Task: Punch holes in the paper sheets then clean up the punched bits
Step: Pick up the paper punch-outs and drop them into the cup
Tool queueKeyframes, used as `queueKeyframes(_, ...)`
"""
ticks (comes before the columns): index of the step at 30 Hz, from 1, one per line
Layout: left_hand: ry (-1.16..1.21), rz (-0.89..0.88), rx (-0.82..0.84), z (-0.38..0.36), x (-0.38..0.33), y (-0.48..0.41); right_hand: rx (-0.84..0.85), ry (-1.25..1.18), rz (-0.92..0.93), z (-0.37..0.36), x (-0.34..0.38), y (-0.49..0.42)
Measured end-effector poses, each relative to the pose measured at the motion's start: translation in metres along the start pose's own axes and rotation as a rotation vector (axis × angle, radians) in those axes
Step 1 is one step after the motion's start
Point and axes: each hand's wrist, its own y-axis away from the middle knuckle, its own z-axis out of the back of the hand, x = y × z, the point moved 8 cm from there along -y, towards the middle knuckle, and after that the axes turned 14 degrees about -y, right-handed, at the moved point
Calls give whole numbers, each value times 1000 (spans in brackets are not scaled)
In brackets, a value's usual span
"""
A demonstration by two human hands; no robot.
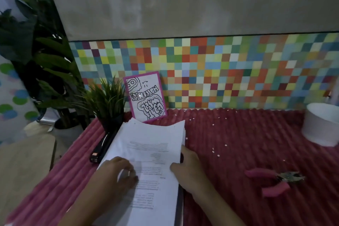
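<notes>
A large dark-leaved plant [36, 51] stands off the desk's left edge. The desk is covered by a ribbed red-pink cloth [238, 134]. At its far left corner is a small tuft of artificial grass in a black pot [108, 101], and just in front of it a black stapler [100, 148] lies along the left side, partly tucked under the paper.

The stack of white printed paper sheets [152, 152] lies left of the desk's middle, running from the near edge toward the back. Its far end touches a pink-bordered card with black-and-white doodle lettering [145, 97], which leans on the multicoloured tiled wall [238, 71].

The left hand [117, 172] lies on the top sheet near the stack's left edge, fingers loosely bent with the tips resting on the paper, gripping nothing. The right hand [189, 169] holds the stack's right edge, thumb on top and fingers down the side.

Small white punched paper bits [218, 155] are scattered over the cloth right of the stack, some near the back edge. A pink-handled metal hole punch [275, 180] lies toward the right, well apart from both hands. A white round container [322, 126] stands at the far right corner.
</notes>
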Motion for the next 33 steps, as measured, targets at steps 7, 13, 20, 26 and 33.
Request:
queueKeyframes(7, -57, -13, -94, 4, -10, 10, -30, 357, 38, 2, 1, 7)
queueKeyframes(13, -124, 0, -60, 6, -15, 4, -24, 306, 173, 44, 25, 4)
queueKeyframes(20, 162, -315, -160, 16, -148, -52, -211, 557, 69, 174, 9, -55)
queueKeyframes(26, 17, -349, 110, -50, -238, -110, -146, 574, 146, 172, -3, -69)
queueKeyframes(33, 57, -259, 66, -55, -228, -125, -30, 632, 304, 159, -8, -68)
